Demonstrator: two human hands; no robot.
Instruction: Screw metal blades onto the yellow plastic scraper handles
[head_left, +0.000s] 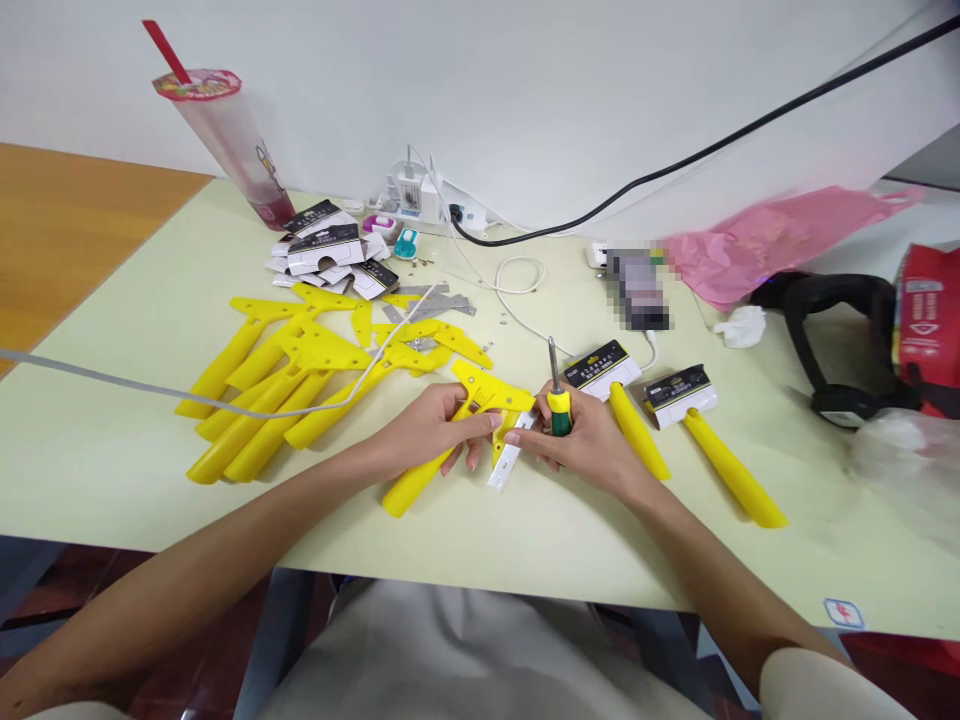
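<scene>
My left hand [424,432] is closed around a yellow scraper [414,488], its flat triangular head pointing up and its handle slanting down toward me. Beside that head, a metal blade strip [504,467] lies against a small yellow plate [498,438]; my right thumb rests on the strip. My right hand [596,445] also keeps a screwdriver [560,408] with a yellow and green handle, its shaft upward. Both hands meet just above the table. The fingers behind the parts are partly hidden.
Several yellow scrapers [247,425] lie piled at left, near loose metal blades [439,303] and folded cardboard sleeves [326,248]. Two sleeved scrapers [735,470] lie at right. A tall drink cup [232,140] leans at the back left; a cable [292,412] crosses the pile.
</scene>
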